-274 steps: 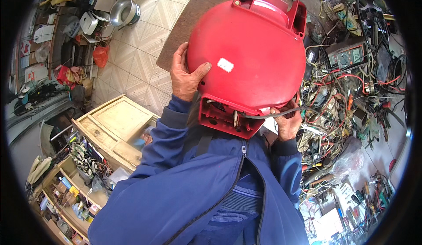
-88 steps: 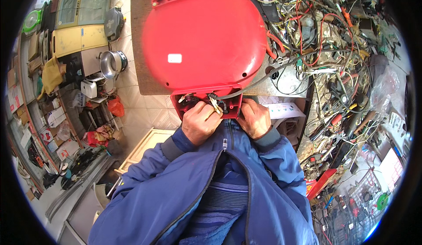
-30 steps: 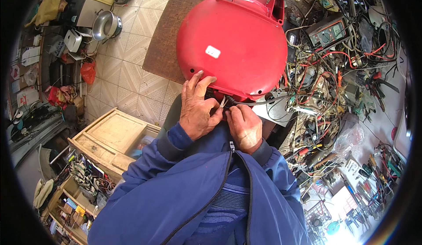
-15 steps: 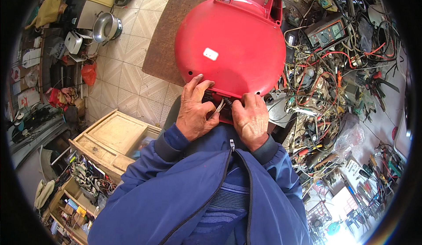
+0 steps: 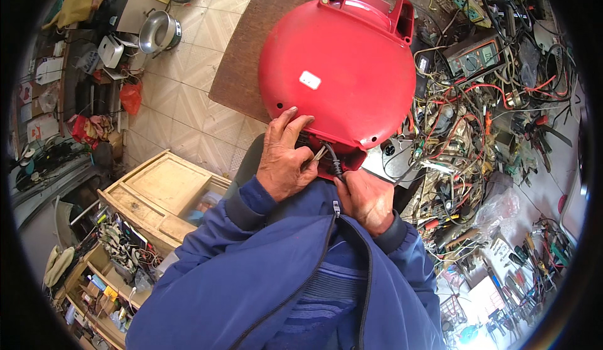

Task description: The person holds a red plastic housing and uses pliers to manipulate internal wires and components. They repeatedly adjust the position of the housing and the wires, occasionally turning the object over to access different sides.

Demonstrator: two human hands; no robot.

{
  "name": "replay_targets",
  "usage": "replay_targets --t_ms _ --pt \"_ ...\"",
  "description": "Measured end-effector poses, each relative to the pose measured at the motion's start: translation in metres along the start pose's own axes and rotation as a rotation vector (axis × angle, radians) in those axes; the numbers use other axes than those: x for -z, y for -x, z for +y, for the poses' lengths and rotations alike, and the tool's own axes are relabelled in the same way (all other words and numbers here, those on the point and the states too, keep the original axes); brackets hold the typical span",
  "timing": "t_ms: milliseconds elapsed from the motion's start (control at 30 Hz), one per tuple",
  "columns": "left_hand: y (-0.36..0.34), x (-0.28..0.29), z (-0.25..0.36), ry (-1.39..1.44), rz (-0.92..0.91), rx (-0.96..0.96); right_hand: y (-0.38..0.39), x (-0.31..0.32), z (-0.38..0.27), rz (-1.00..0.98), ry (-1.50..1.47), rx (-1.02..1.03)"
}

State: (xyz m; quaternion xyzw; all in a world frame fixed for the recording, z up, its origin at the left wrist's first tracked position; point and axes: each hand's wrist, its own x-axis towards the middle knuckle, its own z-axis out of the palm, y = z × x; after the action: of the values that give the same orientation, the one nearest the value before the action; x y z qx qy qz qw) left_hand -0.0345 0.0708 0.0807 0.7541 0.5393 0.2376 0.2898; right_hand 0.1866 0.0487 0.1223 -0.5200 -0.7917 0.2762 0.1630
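A rounded red plastic housing (image 5: 336, 54) with two bracket arms at its far end lies over a worn wooden tabletop (image 5: 232, 73). In the open compartment at its near edge are pale wires (image 5: 319, 154) and a black cable with a ribbed sleeve (image 5: 333, 156). My left hand (image 5: 286, 158) rests two fingertips on the housing's rim, with thumb and forefinger closed at the pale wires. My right hand (image 5: 364, 199) is closed round the black cable just below the compartment, its fingertips partly hidden.
Tangled cables, tools and a meter (image 5: 477, 58) crowd the right side. On the left are an open wooden drawer cabinet (image 5: 160, 186), a steel pot (image 5: 154, 32), a red plastic bag (image 5: 130, 97) and cluttered shelves. Pale tiled floor (image 5: 195, 98) shows between.
My hands moved from the housing's sides to the near compartment. Over the last half second my right hand came down and rightward with the black cable, exposing more of the opening.
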Motion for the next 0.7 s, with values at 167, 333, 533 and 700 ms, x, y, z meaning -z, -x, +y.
replay_targets --t_ms 167,333,533,700 --pt "0.002 0.014 -0.003 0.081 0.004 -0.009 0.012 0.009 0.008 0.009 -0.066 -0.117" --pt "0.017 0.016 -0.015 0.111 0.266 0.366 0.021 0.003 0.020 0.029 -0.071 -0.135" --pt "0.022 0.018 -0.014 0.274 0.066 0.718 0.021 -0.003 0.016 0.057 -0.148 -0.192" --pt "0.025 0.007 -0.028 0.289 0.035 0.596 0.007 -0.006 0.011 0.059 -0.091 -0.140"
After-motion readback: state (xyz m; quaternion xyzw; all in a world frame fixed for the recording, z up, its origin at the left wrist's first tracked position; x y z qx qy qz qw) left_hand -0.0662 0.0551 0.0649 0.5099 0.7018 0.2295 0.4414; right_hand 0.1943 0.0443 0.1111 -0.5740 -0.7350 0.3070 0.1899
